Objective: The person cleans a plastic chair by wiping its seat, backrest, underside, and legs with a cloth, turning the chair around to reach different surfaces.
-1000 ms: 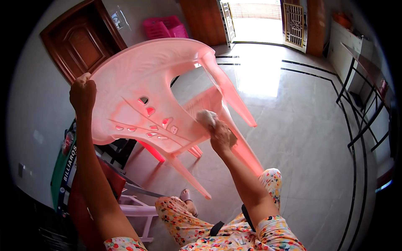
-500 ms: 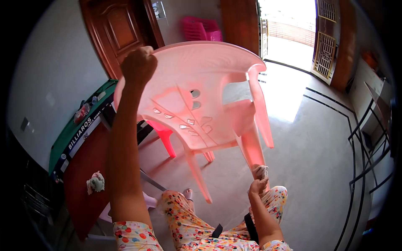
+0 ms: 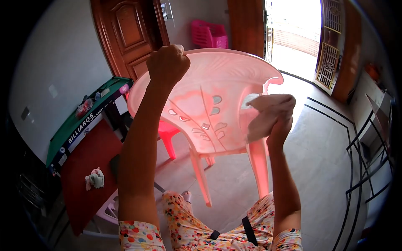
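A big pink chair [image 3: 197,138] is right in front of the person, with its back facing them. The left hand [image 3: 168,65] is curled tight around the top edge of the chair's back. The right hand [image 3: 281,122] squeezes a pale rag [image 3: 261,119] by the chair's right side; I cannot tell if the rag touches it. To the left, a crumpled cloth [image 3: 95,179] lies on a red table [image 3: 90,146], near a green game table [image 3: 67,127]. More pink chairs [image 3: 209,35] sit far back by the wall.
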A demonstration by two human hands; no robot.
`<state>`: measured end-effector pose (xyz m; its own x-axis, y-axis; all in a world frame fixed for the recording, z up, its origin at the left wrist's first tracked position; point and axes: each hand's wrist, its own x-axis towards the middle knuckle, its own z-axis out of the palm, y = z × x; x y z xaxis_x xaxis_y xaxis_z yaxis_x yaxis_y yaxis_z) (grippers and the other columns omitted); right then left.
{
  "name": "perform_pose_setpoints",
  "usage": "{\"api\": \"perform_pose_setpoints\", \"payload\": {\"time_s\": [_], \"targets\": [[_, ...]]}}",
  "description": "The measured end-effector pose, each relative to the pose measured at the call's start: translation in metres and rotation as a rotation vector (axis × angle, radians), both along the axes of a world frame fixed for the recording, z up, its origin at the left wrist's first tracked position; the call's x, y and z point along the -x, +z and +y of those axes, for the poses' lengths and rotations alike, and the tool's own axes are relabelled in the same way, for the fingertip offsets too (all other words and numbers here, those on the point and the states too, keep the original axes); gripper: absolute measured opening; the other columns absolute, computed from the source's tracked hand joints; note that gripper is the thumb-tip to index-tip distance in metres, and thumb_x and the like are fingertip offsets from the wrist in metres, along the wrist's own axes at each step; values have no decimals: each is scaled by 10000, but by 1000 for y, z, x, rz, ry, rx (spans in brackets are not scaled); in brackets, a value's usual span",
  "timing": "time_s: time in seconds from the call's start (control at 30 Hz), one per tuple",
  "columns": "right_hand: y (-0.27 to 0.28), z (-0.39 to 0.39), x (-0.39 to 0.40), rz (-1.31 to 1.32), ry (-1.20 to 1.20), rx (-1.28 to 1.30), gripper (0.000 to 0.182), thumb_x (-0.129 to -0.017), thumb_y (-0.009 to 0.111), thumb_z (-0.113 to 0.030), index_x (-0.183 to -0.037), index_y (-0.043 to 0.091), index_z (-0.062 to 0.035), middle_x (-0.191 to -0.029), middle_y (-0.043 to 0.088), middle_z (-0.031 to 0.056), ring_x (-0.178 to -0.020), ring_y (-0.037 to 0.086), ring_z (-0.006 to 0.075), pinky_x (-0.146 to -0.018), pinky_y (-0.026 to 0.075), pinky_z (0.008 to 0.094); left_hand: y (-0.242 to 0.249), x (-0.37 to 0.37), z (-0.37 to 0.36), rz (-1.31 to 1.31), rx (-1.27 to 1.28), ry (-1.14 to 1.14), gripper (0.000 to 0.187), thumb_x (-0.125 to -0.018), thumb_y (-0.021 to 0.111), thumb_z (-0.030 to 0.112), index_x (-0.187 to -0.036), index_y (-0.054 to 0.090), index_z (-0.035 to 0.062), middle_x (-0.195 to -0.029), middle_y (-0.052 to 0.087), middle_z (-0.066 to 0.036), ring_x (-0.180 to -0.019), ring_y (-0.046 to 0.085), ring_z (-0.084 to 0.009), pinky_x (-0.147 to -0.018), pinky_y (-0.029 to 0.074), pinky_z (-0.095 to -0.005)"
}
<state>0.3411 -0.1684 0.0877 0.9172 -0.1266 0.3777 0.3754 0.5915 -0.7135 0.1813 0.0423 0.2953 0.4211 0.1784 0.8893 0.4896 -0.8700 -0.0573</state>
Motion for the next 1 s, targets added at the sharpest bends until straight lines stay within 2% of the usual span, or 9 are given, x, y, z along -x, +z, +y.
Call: {"api": "perform_pose_setpoints", "payload": {"time_s": [0.07, 0.17, 0.2, 0.3, 0.4, 0.53, 0.67, 0.77, 1.0], "targets": [[10, -11, -34, -93, 191, 5, 255, -866, 438, -143, -1036, 478, 44, -989, 540, 125, -840, 562, 210, -742, 462, 322, 0, 1, 0, 4, -29, -3, 141, -649, 460, 111, -606, 589, 76, -621, 589, -193, -584, 591, -378, -539, 474, -458], [0, -1, -74, 92, 346, -43, 278, -895, 403, -139, -1077, 480, 56, -971, 557, 147, -859, 583, 258, -762, 503, 360, -1, 3, 1, 12, -12, 17, 143, -648, 462, 122, -608, 592, 75, -614, 586, -197, -585, 591, -382, -535, 474, -453], [9, 6, -80, 293, 311, 81, 414, -830, 404, -116, -1204, 402, 61, -1078, 525, 171, -946, 562, 273, -805, 487, 383, -1, 4, 0, 14, 15, 17, 125, -634, 448, 112, -594, 560, 71, -603, 571, -192, -581, 572, -379, -541, 454, -457], [32, 19, -77, 316, 579, -42, 341, -814, 440, -95, -1119, 465, 53, -1015, 541, 151, -922, 554, 243, -752, 486, 353, -3, 6, -2, -6, 12, 14, 111, -620, 438, 112, -578, 527, 61, -587, 548, -188, -578, 550, -379, -547, 433, -460], [39, 36, -81, -75, 365, 114, 243, -742, 485, -110, -926, 534, 41, -866, 541, 111, -742, 551, 207, -645, 474, 343, -2, 8, -6, 4, 11, 8, 123, -623, 446, 133, -583, 528, 51, -577, 542, -187, -574, 546, -383, -551, 432, -460], [76, 35, -12, 156, 293, 14, 188, -761, 512, -110, -878, 545, 34, -816, 530, 82, -672, 510, 156, -598, 439, 314, 0, 12, -6, 46, 70, -13, 148, -625, 449, 166, -593, 533, 48, -564, 543, -179, -558, 545, -373, -565, 437, -455], [82, 62, 28, -156, -6, 213, 252, -828, 504, -97, -1012, 506, 76, -892, 560, 159, -847, 556, 274, -768, 424, 354, 1, 16, -9, 106, 86, -66, 243, -698, 496, 281, -625, 551, 56, -577, 553, -164, -573, 556, -352, -569, 434, -448], [105, 75, 73, -367, -232, 383, 340, -828, 509, -105, -1115, 449, 68, -1024, 506, 230, -966, 485, 391, -850, 374, 416, 3, 12, -16, 194, 85, -190, 609, -753, 438, 655, -726, 601, 69, -620, 580, -118, -633, 587, -304, -583, 436, -410], [95, 121, 99, -566, -499, 498, 423, -847, 482, -124, -1177, 348, 103, -999, 425, 289, -935, 442, 448, -815, 370, 468, 8, -2, -35, 265, 177, -241, 687, -762, 362, 712, -627, 572, 72, -545, 554, -87, -560, 572, -262, -530, 414, -385]]}}
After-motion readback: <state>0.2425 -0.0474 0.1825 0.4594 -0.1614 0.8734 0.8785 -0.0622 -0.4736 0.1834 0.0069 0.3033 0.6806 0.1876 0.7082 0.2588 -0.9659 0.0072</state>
